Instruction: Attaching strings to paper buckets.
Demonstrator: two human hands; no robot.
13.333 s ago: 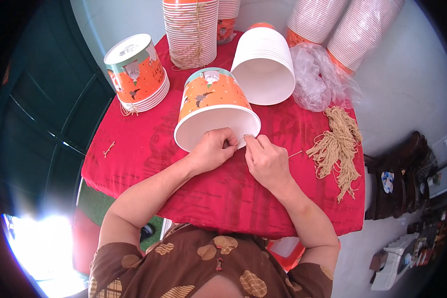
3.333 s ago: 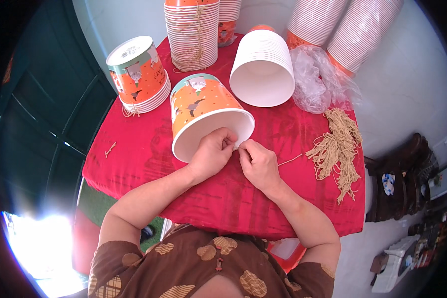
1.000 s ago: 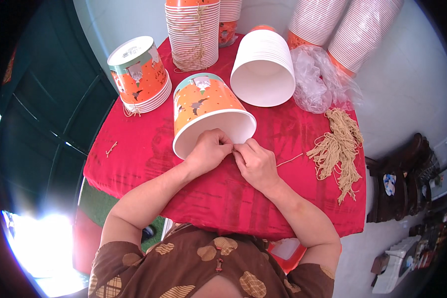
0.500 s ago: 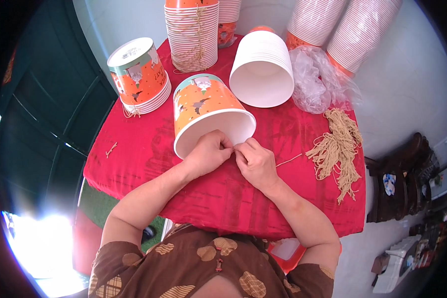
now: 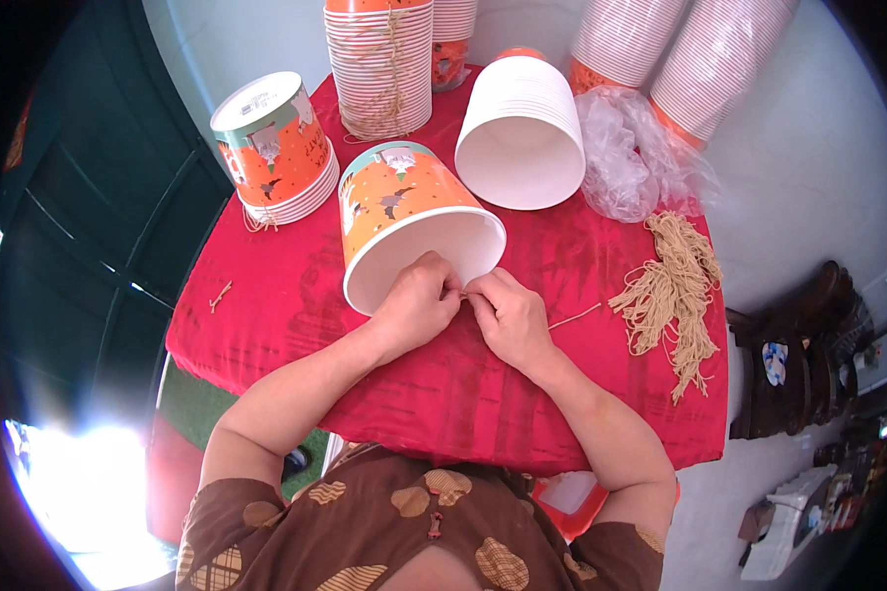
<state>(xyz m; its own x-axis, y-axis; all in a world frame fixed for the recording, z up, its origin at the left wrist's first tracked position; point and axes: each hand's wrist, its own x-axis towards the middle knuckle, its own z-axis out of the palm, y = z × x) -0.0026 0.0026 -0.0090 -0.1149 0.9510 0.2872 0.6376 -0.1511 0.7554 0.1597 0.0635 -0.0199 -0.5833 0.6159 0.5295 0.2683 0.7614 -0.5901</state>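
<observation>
An orange paper bucket with bat pictures lies on its side before me, its white mouth facing me. At the lower right of its rim my left hand and my right hand meet, fingertips almost touching. Both are closed in a pinch, with a tiny bit of tan string between them. A thin tan string sticks out past my right hand onto the cloth. What lies under my fingers is mostly hidden. To the right rests a loose bundle of tan strings.
A red cloth covers the table. Upside-down orange buckets stand at left, a tall tied stack behind. White nested buckets lie beyond my right hand. Clear plastic wrap and wrapped stacks stand at the back right.
My hands stay pinched at the rim and have shifted only slightly; a little more space shows between the fingertips. The bucket has tipped very slightly. Nothing else has visibly moved.
</observation>
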